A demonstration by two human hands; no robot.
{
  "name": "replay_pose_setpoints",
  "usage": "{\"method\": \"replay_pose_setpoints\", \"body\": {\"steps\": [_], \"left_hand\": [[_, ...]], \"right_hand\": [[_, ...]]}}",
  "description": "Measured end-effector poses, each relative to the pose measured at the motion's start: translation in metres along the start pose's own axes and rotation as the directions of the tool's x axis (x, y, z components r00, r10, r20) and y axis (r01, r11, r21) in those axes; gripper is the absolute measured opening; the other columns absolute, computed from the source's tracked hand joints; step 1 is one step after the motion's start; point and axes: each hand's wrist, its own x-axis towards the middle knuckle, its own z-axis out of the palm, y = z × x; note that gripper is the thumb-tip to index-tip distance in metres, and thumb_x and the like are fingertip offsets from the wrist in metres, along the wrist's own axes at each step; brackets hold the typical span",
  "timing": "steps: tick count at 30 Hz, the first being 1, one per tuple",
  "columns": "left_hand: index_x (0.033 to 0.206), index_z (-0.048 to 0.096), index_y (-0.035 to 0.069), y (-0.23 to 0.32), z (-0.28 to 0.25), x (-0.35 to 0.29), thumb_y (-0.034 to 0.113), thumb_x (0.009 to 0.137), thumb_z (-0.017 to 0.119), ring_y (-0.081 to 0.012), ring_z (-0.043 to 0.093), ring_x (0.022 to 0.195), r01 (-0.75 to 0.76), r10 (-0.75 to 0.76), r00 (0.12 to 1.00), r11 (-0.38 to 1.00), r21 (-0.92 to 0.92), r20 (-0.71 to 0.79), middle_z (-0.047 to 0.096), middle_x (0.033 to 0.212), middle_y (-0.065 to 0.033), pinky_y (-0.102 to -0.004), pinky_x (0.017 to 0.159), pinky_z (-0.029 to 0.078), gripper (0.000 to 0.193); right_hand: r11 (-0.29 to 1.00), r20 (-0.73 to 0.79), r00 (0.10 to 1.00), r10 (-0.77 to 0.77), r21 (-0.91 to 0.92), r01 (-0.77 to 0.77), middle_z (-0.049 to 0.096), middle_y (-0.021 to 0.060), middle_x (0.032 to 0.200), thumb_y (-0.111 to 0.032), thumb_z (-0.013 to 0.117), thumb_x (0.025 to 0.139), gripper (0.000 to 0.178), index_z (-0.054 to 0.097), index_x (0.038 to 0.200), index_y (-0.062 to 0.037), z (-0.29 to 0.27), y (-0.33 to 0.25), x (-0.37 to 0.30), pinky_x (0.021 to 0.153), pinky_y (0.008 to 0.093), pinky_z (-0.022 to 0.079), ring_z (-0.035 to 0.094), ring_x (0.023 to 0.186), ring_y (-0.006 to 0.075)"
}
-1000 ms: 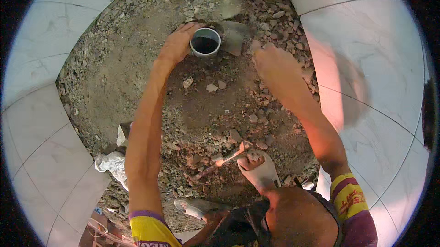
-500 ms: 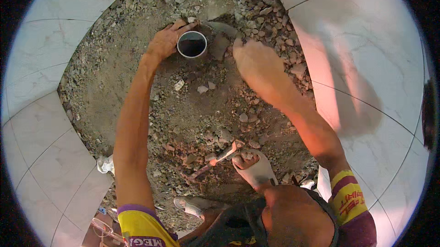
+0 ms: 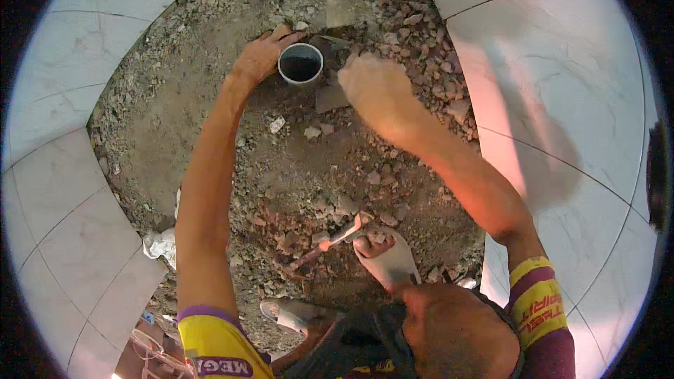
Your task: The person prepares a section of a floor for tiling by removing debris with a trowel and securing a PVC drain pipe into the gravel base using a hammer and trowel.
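A round pipe [image 3: 300, 81] with a white rim and dark inside stands upright in the dirt. My left hand [image 3: 261, 58] lies against its left side, fingers stretched around the far side near the ground. Just right of the pipe is my right hand [image 3: 375, 84], closed and smeared by motion. Whatever it grips is mostly hidden; a thin greyish edge [image 3: 335, 40] shows between it and the pipe. Below that hand a flat brownish piece [image 3: 331, 99] lies on the soil.
Rubble and loose soil [image 3: 175, 119] surround the pipe, with broken stones [image 3: 428, 84] heaped at right. A hammer-like tool [image 3: 330, 242] lies by my sandalled foot [image 3: 386, 256]. White floor tiles [image 3: 540, 70] border the dirt on both sides. A crumpled white bag [image 3: 161, 247] sits at left.
My right hand has moved a little left, toward the pipe. The grey, blurred blade-like shape between it and the pipe now barely shows. My left hand stays against the pipe.
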Motion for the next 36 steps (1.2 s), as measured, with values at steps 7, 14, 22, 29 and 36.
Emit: {"method": "replay_pose_setpoints", "body": {"steps": [7, 14, 22, 29, 36], "left_hand": [[0.156, 0.048, 0.027, -0.004, -0.013, 0.011, 0.01, 0.1, 0.064, -0.0402, 0.072, 0.111, -0.037, 0.036, 0.999, 0.999, 0.012, 0.032, 0.055, 0.136, -0.0096, -0.05, 0.089, 0.064, 0.061], [0.155, 0.046, 0.035, -0.004, -0.019, 0.016, 0.008, 0.101, 0.059, -0.0373, 0.074, 0.107, -0.043, 0.028, 0.995, 0.985, 0.165, 0.093, 0.05, 0.139, -0.0146, -0.0484, 0.084, 0.066, 0.062], [0.156, 0.044, 0.033, -0.023, -0.014, 0.014, 0.017, 0.103, 0.058, -0.0422, 0.075, 0.103, -0.128, 0.131, 0.991, 0.97, 0.208, -0.003, 0.051, 0.136, -0.0152, -0.0499, 0.079, 0.067, 0.057], [0.157, 0.046, 0.037, -0.004, -0.018, 0.018, 0.012, 0.1, 0.062, -0.0349, 0.072, 0.11, -0.105, 0.077, 0.991, 0.954, 0.282, 0.109, 0.049, 0.138, -0.0119, -0.0438, 0.085, 0.066, 0.064], [0.158, 0.046, 0.034, -0.018, -0.007, 0.016, 0.011, 0.099, 0.061, -0.0369, 0.068, 0.122, -0.141, 0.15, 0.989, 0.939, 0.315, -0.005, 0.049, 0.146, -0.0183, -0.0419, 0.081, 0.068, 0.065]], "right_hand": [[0.847, 0.281, 0.953, -0.116, 0.529, -0.053, 0.073, 0.022, 0.092, -0.017, 0.075, 0.091, 0.018, 0.075, 0.104, -0.004, -0.045, 0.123, 0.019, 0.084, 0.0497, 0.061, 0.074, 0.095, 0.041], [0.912, -0.121, 0.969, -0.217, 0.33, 0.245, 0.072, 0.0258, 0.095, -0.034, 0.078, 0.093, 0.042, 0.07, 0.118, -0.0011, -0.007, 0.098, 0.012, 0.084, 0.0527, 0.057, 0.07, 0.09, 0.0465], [0.761, -0.045, 0.994, -0.1, 0.641, 0.105, 0.072, 0.0223, 0.082, -0.03, 0.072, 0.096, 0.051, 0.069, 0.14, -0.0059, 0.04, 0.106, -0.01, 0.078, 0.0469, 0.057, 0.072, 0.079, 0.0401], [0.738, -0.166, 0.981, -0.097, 0.649, 0.183, 0.077, 0.026, 0.102, -0.03, 0.074, 0.092, 0.042, 0.076, 0.123, -0.0023, 0.044, 0.11, 0.019, 0.082, 0.0476, 0.055, 0.074, 0.091, 0.0391], [0.725, -0.069, 0.971, -0.23, 0.654, 0.218, 0.073, 0.0226, 0.081, -0.027, 0.074, 0.09, 0.048, 0.073, 0.132, -0.0024, 0.022, 0.106, 0.014, 0.072, 0.0423, 0.055, 0.067, 0.066, 0.0279]]}}
